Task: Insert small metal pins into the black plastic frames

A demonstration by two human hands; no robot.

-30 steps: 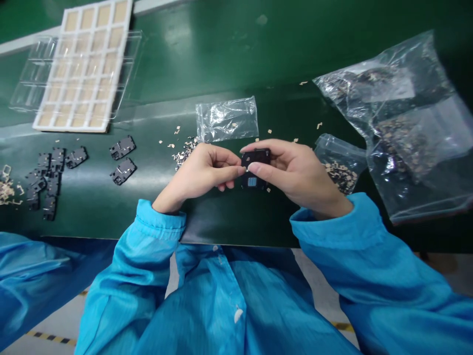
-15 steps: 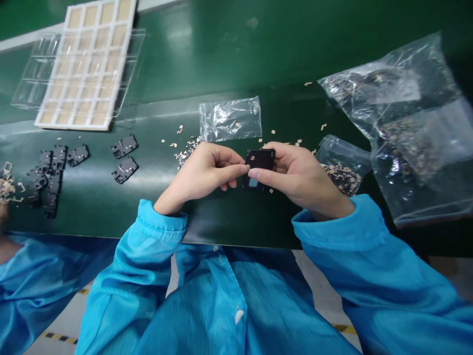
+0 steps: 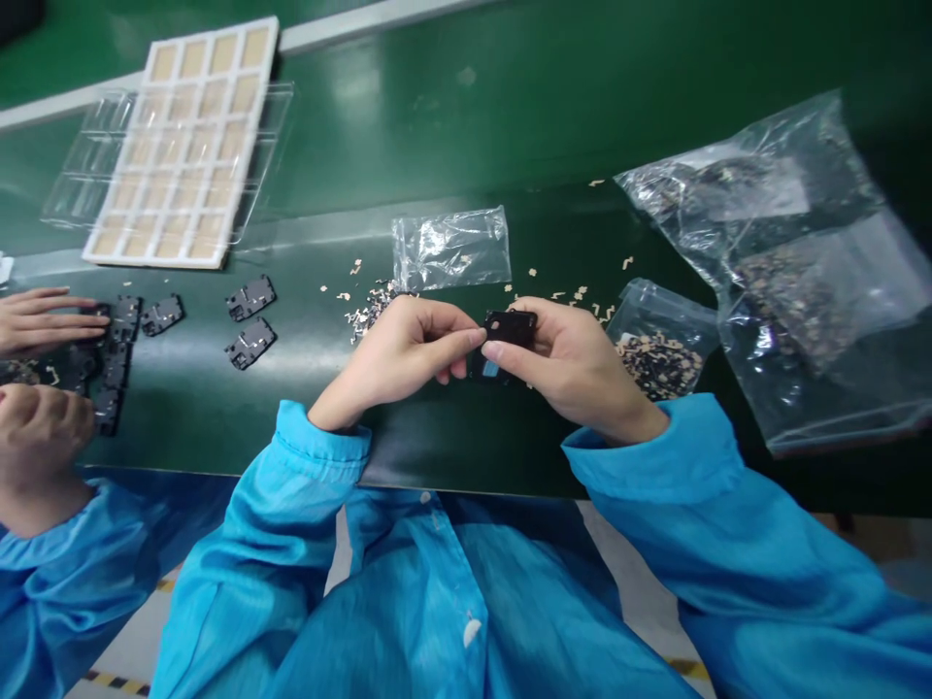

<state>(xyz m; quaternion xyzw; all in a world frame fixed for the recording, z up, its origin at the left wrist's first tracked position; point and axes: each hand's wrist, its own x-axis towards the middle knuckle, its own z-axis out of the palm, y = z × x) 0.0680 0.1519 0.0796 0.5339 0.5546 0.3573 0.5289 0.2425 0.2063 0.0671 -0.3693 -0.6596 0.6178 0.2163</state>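
Note:
A small black plastic part point(image 3: 512, 330) with a round hole and a blue patch is held up between my two hands over the green table. My right hand point(image 3: 572, 354) grips it by its right side, thumb across the face. At its left edge, the pinched thumb and finger of my left hand point(image 3: 415, 351) press on it; whether a smaller piece sits between them is hidden. Tiny tan and black pieces point(image 3: 373, 309) lie heaped just behind my left hand. Beyond my right hand, a small zip bag point(image 3: 666, 349) holds more such pieces.
A flat clear bag point(image 3: 451, 248) lies ahead. Large clear bags point(image 3: 793, 291) of pieces fill the right. Two black parts point(image 3: 251, 342) lie left, near a co-worker's hands point(image 3: 44, 427) and more parts. A white gridded tray point(image 3: 185, 146) and clear plastic tray point(image 3: 73, 184) stand back left.
The co-worker's hands have come into view over the black parts at far left. My hands keep hold of the black part almost unchanged; the whole view has shifted slightly.

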